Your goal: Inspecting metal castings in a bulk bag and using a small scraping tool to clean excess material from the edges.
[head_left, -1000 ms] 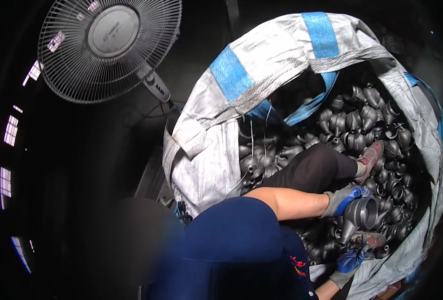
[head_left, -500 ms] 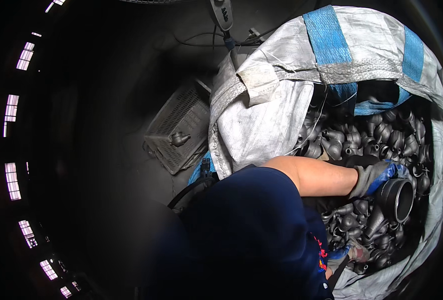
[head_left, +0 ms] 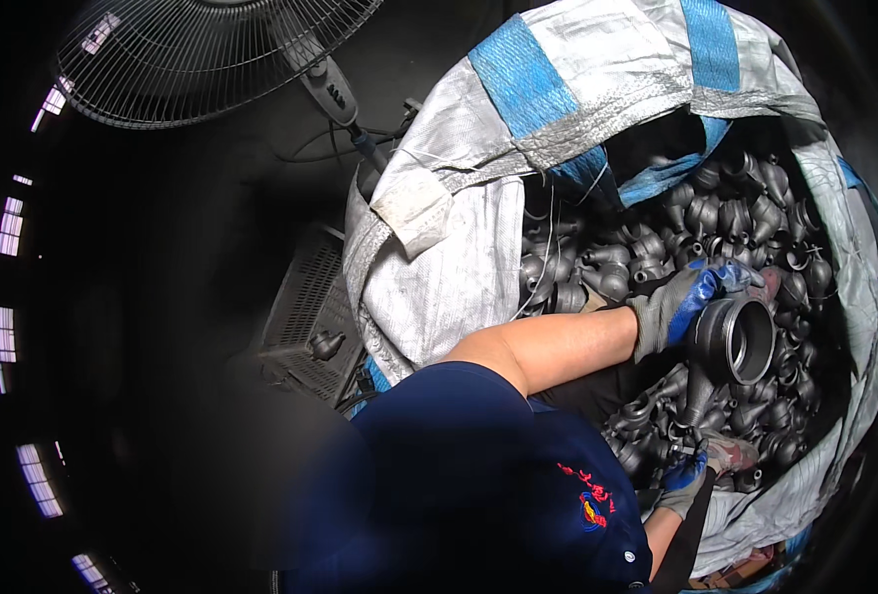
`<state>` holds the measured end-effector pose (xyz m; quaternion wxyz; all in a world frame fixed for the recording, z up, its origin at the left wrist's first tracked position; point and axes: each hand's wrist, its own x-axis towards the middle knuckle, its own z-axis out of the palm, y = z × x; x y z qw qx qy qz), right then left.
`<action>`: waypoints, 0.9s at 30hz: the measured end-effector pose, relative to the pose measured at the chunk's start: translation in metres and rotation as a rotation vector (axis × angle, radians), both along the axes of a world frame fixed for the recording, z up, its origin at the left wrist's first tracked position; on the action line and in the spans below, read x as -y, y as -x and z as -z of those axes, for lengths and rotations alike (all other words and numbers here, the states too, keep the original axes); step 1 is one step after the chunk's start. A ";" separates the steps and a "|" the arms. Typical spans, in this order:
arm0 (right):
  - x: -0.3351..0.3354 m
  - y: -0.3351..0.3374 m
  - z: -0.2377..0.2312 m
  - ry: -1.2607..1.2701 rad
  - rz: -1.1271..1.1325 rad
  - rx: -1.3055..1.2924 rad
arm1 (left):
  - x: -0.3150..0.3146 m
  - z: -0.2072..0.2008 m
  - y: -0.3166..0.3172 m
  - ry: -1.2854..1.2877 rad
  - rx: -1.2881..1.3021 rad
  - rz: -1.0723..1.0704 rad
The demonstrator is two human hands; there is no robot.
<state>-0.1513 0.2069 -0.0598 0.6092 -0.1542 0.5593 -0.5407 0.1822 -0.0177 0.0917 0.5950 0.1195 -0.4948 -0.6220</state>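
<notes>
A dark grey metal pipe fitting [head_left: 702, 368] with a wide round collar and a tapering neck is tilted over the heap, its open ring facing right. My left hand [head_left: 701, 297], in a grey glove with a blue coating, is closed over the collar's upper side. Below the neck's narrow end is my right hand [head_left: 696, 470], gloved alike and with reddish stained fingertips. Its fingers are curled, but what lies in them is hardly visible. Many similar cast fittings [head_left: 736, 218] lie loose in the large white woven bulk bag [head_left: 439, 287] around both hands.
Blue straps [head_left: 523, 74] cross the bag's folded rim, and a loose strap loop hangs inside. Left of the bag stands a grey perforated crate [head_left: 295, 297] with one fitting [head_left: 327, 345] in it. A standing fan [head_left: 211, 69] is at the upper left, with cables behind.
The view has shifted, bringing the fan into sight. The left hand's fingers now reach farther over the collar. The right hand shows more fully, nearer the neck's narrow end.
</notes>
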 end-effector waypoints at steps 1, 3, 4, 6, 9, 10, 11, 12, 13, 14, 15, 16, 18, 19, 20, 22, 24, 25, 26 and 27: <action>-0.001 0.002 0.008 0.019 0.024 -0.017 | -0.003 -0.006 -0.006 0.180 0.157 -0.175; 0.016 -0.047 -0.022 -0.081 0.256 -0.056 | 0.001 -0.002 -0.007 0.266 0.226 -0.193; 0.021 -0.053 -0.026 -0.032 0.137 -0.089 | -0.002 -0.006 -0.019 0.130 0.194 -0.091; 0.023 -0.052 -0.027 0.029 0.033 -0.129 | 0.006 -0.003 -0.044 0.449 0.347 -0.342; 0.023 -0.048 -0.022 0.030 -0.092 -0.015 | -0.008 -0.022 -0.097 -0.197 -0.053 0.159; 0.022 -0.054 -0.023 0.058 -0.116 -0.022 | -0.017 -0.032 -0.122 -0.249 -0.066 0.158; 0.024 -0.059 -0.022 0.085 -0.135 -0.026 | -0.025 -0.041 -0.145 -0.301 -0.076 0.159; 0.021 -0.057 -0.021 0.091 -0.160 -0.016 | -0.032 -0.041 -0.174 -0.283 -0.089 0.085; 0.020 -0.055 -0.018 0.117 -0.194 0.017 | -0.043 -0.040 -0.205 -0.262 -0.101 0.008; 0.017 -0.052 -0.016 0.140 -0.221 0.051 | -0.058 -0.044 -0.235 -0.313 -0.155 -0.067; 0.013 -0.049 -0.013 0.163 -0.243 0.085 | -0.072 -0.043 -0.268 -0.367 -0.186 -0.159; 0.011 -0.046 -0.009 0.185 -0.267 0.120 | -0.089 -0.036 -0.296 -0.416 -0.241 -0.330; 0.006 -0.040 -0.001 0.225 -0.292 0.184 | -0.120 -0.017 -0.349 -0.380 -0.118 -0.625; 0.002 -0.038 0.003 0.243 -0.293 0.210 | -0.134 -0.002 -0.372 -0.351 0.144 -0.875; 0.002 -0.038 0.008 0.262 -0.293 0.235 | -0.148 0.025 -0.399 -0.368 0.200 -1.028; -0.007 -0.036 0.014 0.290 -0.240 0.260 | -0.162 0.085 -0.440 -0.494 0.021 -1.189; 0.000 -0.039 0.016 0.306 -0.175 0.268 | -0.214 0.169 -0.485 -0.598 0.135 -1.352; -0.010 -0.041 0.013 0.308 -0.049 0.220 | -0.195 0.167 -0.453 -0.882 -0.040 -1.437; -0.008 -0.051 -0.004 0.220 -0.076 0.181 | -0.225 0.192 -0.469 -1.038 -0.101 -1.496; 0.009 -0.066 -0.030 0.124 -0.057 0.116 | -0.235 0.206 -0.466 -1.137 -0.082 -1.381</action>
